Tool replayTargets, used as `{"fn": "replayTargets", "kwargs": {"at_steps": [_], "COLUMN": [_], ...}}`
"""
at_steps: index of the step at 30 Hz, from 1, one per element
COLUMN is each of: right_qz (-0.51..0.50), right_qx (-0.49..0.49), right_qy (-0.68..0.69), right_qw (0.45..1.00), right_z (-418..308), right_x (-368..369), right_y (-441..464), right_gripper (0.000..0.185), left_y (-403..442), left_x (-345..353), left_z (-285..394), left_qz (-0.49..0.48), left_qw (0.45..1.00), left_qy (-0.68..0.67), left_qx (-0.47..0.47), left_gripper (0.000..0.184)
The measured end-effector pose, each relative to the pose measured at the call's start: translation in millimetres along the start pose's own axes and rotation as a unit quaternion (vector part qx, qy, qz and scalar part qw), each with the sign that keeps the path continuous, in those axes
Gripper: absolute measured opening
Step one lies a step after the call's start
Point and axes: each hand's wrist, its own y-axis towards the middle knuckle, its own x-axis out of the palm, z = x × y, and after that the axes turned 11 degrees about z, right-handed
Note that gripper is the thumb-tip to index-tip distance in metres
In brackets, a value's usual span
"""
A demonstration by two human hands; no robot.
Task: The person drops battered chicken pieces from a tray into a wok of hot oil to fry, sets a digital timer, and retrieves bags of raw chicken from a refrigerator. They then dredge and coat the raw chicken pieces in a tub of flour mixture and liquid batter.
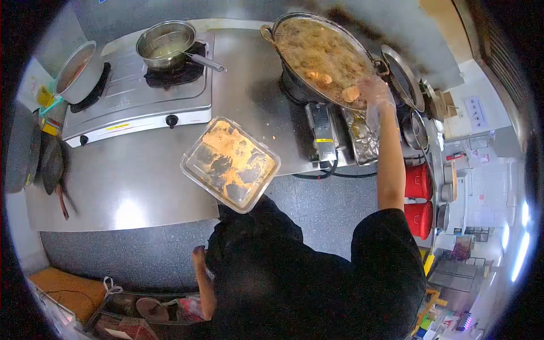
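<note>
My right hand (pixel 375 93), in a clear plastic glove, reaches over the near right rim of a large wok (pixel 276 42) of bubbling oil. Its fingers are closed at a piece of coated food (pixel 350 94) just above the oil. Another orange-brown piece (pixel 320 77) floats to the left of it. My left hand (pixel 198 255) hangs low beside my body, away from the counter; its fingers are too small and dark to make out. A clear rectangular tray (pixel 259 195) with orange-tan coating powder (pixel 229 144) sits at the counter's front edge.
A two-burner gas stove (pixel 130 122) stands left, bearing a pot with a strainer (pixel 167 45) and a white pot (pixel 76 73). Near the wok are a foil-covered tray (pixel 362 139), a burner control box (pixel 323 136) and a metal lid (pixel 403 76). Red containers (pixel 418 182) stand right.
</note>
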Motion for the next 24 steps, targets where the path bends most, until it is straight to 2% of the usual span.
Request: {"fn": "replayTargets", "kwargs": {"at_steps": [2,3,5,6,8,9,10,11,12,13,14,15,18,20,22,24], "right_qz": [-0.017,0.008,0.116,0.177,0.295,0.260,0.223,0.138,0.072,-0.002,-0.091,-0.227,-0.097,0.056,0.040,-0.056], "right_qx": [-0.084,-0.140,-0.165,-0.126,-0.060,-0.029,0.001,-0.028,-0.059,-0.077,-0.099,-0.153,-0.199,-0.280,-0.311,-0.255], "right_qy": [-0.148,-0.219,-0.211,-0.109,0.111,0.160,0.209,0.362,0.453,0.537,0.337,0.251,0.131,-0.035,-0.147,0.007], "right_qw": [0.985,0.966,0.956,0.970,0.947,0.952,0.952,0.922,0.887,0.840,0.932,0.929,0.966,0.958,0.938,0.965], "right_z": [12.3,15.7,14.0,-10.2,-60.2,-105.0,-137.9,-127.9,-144.8,-161.6,-187.9,-185.3,-239.8,-255.0,-250.4,-247.9], "right_x": [10.1,10.7,3.1,-6.5,-21.3,-28.1,-28.8,26.4,71.0,115.5,132.3,204.8,252.2,289.2,329.2,305.2], "right_y": [10.7,10.5,5.4,-12.2,-50.0,-87.5,-112.8,-114.7,-135.7,-156.6,-176.5,-175.5,-205.4,-202.4,-196.2,-189.2], "right_gripper": [0.030,0.029,0.027,0.027,0.027,0.025,0.023,0.019,0.017,0.015,0.026,0.042,0.048,0.049,0.046,0.046], "left_y": [-5.4,-10.3,-14.1,-18.9,-20.0,-26.8,-30.3,-34.0,-37.9,-42.1,-48.9,-51.5,-55.5,-54.0,-50.9,-43.6], "left_x": [-1.2,-2.3,-4.5,-4.7,6.7,2.7,1.9,-0.3,-2.8,-3.0,-1.8,-0.5,0.9,1.1,0.0,-1.9], "left_z": [34.3,38.7,38.6,25.3,-32.7,-46.7,-46.9,-40.2,-31.9,-24.6,-26.4,-30.5,-37.4,-37.2,-39.4,-37.1], "left_qz": [0.022,0.035,0.041,0.045,0.045,0.046,0.007,-0.035,-0.072,-0.077,-0.076,-0.073,-0.033,-0.020,-0.017,-0.013], "left_qw": [0.990,0.977,0.973,0.970,0.982,0.987,0.996,0.992,0.976,0.969,0.970,0.972,0.987,0.990,0.992,0.993], "left_qy": [-0.062,-0.093,-0.126,-0.142,-0.098,-0.073,0.020,0.116,0.208,0.234,0.232,0.222,0.147,0.124,0.107,0.091], "left_qx": [-0.124,-0.186,-0.190,-0.194,-0.154,-0.134,-0.086,-0.046,0.000,0.007,-0.002,-0.013,-0.061,-0.069,-0.071,-0.076], "left_gripper": [0.025,0.024,0.022,0.022,0.024,0.026,0.028,0.031,0.034,0.033,0.033,0.033,0.033,0.033,0.033,0.033]}}
